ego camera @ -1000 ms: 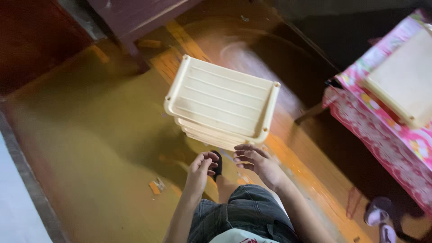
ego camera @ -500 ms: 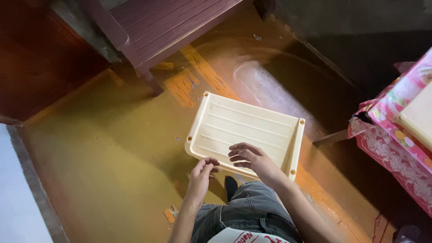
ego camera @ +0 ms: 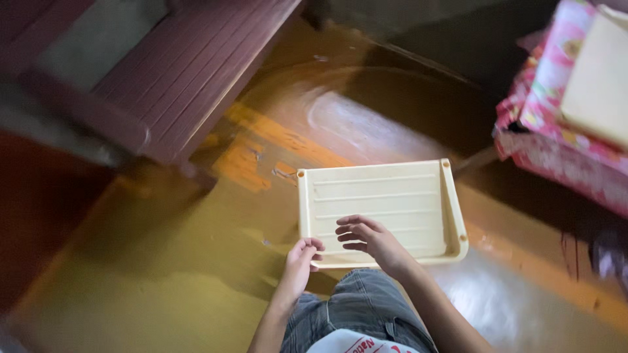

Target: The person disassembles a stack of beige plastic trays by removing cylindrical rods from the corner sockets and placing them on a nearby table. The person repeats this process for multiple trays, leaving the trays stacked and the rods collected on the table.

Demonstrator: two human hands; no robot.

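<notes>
Whereas half a second ago the cream plastic tray (ego camera: 383, 212) sat skewed, one corner toward twelve o'clock, it now lies squarer to the person, long side running nine to three, low over the glossy orange-brown floor (ego camera: 196, 274). The stack of trays visible under it a second ago no longer shows; only one tray is seen. Judgement: the tray is being turned and steadied in hand.

The right hand (ego camera: 369, 238) rests on the tray's near inner face, fingers loosely curled, not closed around anything. The left hand (ego camera: 302, 258) pinches the near rim at the seven o'clock corner, fingers bent; how firmly cannot be told.

The tray is a rigid rectangle with a raised rim, shallow moulded ribs along its length and small round holes at the corners. At ten o'clock stands slatted dark red-brown furniture (ego camera: 176, 72). At two o'clock a pink flowered cloth (ego camera: 556, 137) carries another cream panel (ego camera: 598, 82).
</notes>
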